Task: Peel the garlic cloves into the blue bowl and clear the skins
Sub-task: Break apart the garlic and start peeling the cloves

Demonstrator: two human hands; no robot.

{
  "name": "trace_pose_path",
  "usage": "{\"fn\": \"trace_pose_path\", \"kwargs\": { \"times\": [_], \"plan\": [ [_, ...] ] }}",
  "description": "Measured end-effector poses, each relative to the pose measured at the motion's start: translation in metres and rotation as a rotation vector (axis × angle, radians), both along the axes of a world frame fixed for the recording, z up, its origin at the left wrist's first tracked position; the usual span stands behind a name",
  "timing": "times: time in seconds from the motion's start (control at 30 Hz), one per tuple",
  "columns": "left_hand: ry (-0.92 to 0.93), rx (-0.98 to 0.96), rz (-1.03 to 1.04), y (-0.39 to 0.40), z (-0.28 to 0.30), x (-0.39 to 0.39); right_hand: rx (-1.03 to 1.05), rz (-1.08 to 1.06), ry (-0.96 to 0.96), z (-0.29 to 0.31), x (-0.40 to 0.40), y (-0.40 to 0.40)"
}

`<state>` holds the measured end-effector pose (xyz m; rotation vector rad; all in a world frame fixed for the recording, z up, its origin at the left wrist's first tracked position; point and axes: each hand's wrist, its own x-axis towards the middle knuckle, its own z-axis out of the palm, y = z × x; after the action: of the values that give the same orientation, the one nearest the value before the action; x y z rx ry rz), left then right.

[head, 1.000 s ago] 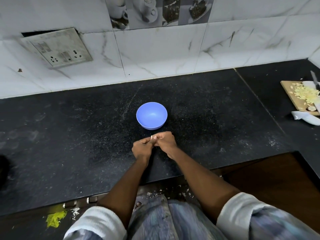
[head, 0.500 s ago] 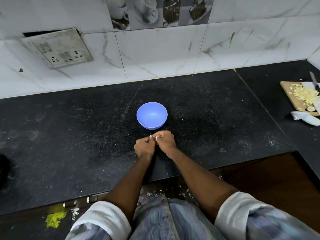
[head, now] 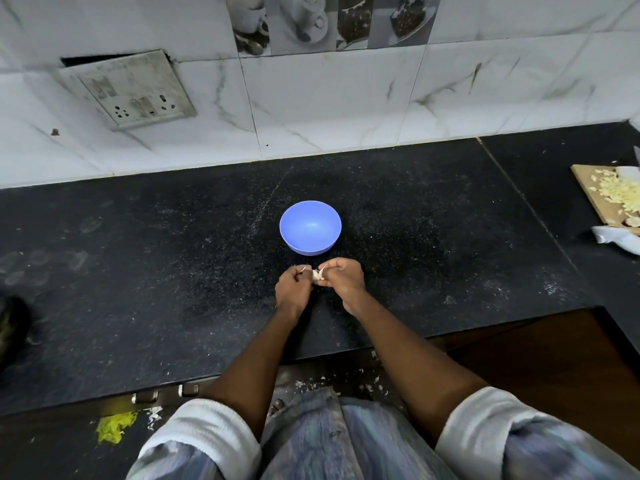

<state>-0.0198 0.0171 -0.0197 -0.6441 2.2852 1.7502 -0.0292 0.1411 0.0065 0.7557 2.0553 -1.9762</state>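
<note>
On a speckled black worktop [head: 173,271], just short of the empty bowl [head: 310,226], left hand [head: 293,289] and right hand [head: 346,284] pinch a garlic clove [head: 317,274], small, light, its papery skin probably best nipped at the tip

Bowl [head: 310,227]: blue, round, upright, looks empty, on counter. Garlic [head: 317,274]: pale, skin partly off I think, just in front of bowl.
</note>
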Motion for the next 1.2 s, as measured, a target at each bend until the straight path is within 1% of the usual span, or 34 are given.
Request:
{"fn": "trace_pose_path", "kwargs": {
  "times": [0.1, 0.2, 0.33, 0.4, 0.5, 0.57, 0.67, 0.77, 0.9, 0.97, 1.07, 1.13, 1.2],
  "plan": [
    [0.011, 0.090, -0.055, 0.004, 0.005, 0.000, 0.011, 0.009, -0.009, 0.002, 0.002, 0.000],
    [-0.007, 0.154, -0.077, 0.005, 0.005, -0.001, -0.023, -0.017, -0.036, -0.001, 0.002, 0.001],
    [0.010, 0.074, 0.043, 0.001, 0.003, -0.006, -0.025, -0.019, -0.047, -0.002, 0.003, 0.008],
    [0.029, 0.105, 0.082, -0.001, 0.003, -0.005, -0.002, -0.013, -0.034, -0.001, 0.004, 0.011],
    [0.108, 0.113, 0.054, -0.003, 0.003, -0.003, 0.039, -0.001, -0.035, 0.001, 0.002, 0.011],
    [0.141, 0.114, 0.040, -0.003, 0.001, -0.002, 0.080, 0.047, -0.019, 0.003, 0.000, 0.011],
    [0.161, 0.100, 0.045, -0.003, -0.004, -0.002, 0.202, 0.141, 0.037, 0.003, 0.002, 0.012],
    [0.199, 0.039, 0.039, -0.004, -0.002, -0.001, 0.303, 0.163, 0.060, 0.002, 0.003, 0.012],
    [0.147, 0.098, 0.080, -0.006, -0.002, -0.002, 0.339, 0.157, 0.043, -0.002, 0.001, 0.014],
    [0.107, 0.119, 0.098, -0.006, -0.002, -0.001, 0.371, 0.199, 0.056, -0.006, 0.003, 0.015],
    [0.115, 0.116, 0.140, -0.005, -0.001, 0.002, 0.410, 0.292, 0.086, -0.012, 0.009, 0.011],
    [0.140, 0.117, 0.161, -0.005, 0.001, 0.005, 0.365, 0.319, 0.099, -0.017, 0.012, 0.005],
    [0.143, 0.165, 0.162, -0.005, 0.003, 0.007, 0.233, 0.308, 0.089, -0.015, 0.013, -0.002]
  ]
}}
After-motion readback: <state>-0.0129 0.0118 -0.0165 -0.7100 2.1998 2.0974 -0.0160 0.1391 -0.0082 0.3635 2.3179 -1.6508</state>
